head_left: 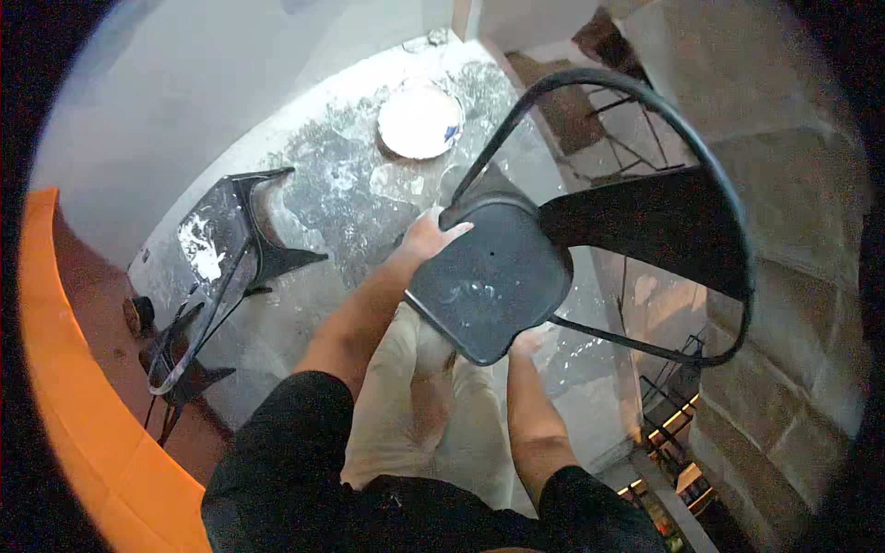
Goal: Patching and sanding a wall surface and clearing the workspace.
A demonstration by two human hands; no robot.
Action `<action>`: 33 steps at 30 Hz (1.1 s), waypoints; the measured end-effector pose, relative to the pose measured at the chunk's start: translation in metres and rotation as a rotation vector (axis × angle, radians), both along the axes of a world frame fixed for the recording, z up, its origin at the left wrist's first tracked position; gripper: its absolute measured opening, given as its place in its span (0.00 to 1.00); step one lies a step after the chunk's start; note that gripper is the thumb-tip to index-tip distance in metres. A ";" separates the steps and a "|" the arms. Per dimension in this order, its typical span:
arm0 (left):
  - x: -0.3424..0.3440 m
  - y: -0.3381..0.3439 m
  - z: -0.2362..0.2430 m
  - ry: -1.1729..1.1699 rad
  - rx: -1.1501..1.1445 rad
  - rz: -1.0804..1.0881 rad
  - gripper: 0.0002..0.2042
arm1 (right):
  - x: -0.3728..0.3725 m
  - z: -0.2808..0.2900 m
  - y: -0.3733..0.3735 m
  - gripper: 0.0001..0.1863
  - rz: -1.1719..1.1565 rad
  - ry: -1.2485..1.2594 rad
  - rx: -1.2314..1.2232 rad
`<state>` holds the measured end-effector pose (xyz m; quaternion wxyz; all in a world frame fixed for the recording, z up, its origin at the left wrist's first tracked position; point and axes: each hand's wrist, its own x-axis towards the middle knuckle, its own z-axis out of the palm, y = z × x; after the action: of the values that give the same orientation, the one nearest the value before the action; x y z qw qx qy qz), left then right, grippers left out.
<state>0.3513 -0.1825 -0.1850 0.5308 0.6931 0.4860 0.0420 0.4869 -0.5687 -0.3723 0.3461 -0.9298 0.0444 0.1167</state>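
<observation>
A black metal chair [489, 276] is held up in front of my legs, its seat facing me. Its curved tube frame and broad back slat reach out to the right. My left hand [430, 236] is closed on the seat's upper left edge, where the tube meets it, with the thumb lying over the seat. At the lower right edge, my right hand [527, 343] grips the chair near the other end of the tube; most of its fingers are hidden. Pale smudges mark the seat.
A second black chair [249, 230] lies tipped over at the left, splashed with white. A round white-topped bucket [419, 120] stands ahead on the stained floor [323, 138]. An orange panel [83, 387] curves along the left. Brownish stone-like blocks [774, 212] border the right.
</observation>
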 end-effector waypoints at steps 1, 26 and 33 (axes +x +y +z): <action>-0.005 0.012 -0.007 0.057 -0.054 -0.017 0.33 | -0.017 -0.013 0.014 0.34 0.000 -0.040 -0.086; 0.139 0.007 -0.114 0.070 -0.025 -0.351 0.37 | 0.068 -0.125 -0.054 0.18 -0.198 0.027 -0.197; 0.041 -0.033 -0.092 0.249 0.545 -0.290 0.42 | -0.020 -0.053 0.022 0.21 0.237 -0.312 -0.515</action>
<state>0.3921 -0.2156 -0.2770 0.2629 0.8714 0.4140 0.0094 0.4666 -0.5463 -0.4255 0.0863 -0.9922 -0.0898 -0.0027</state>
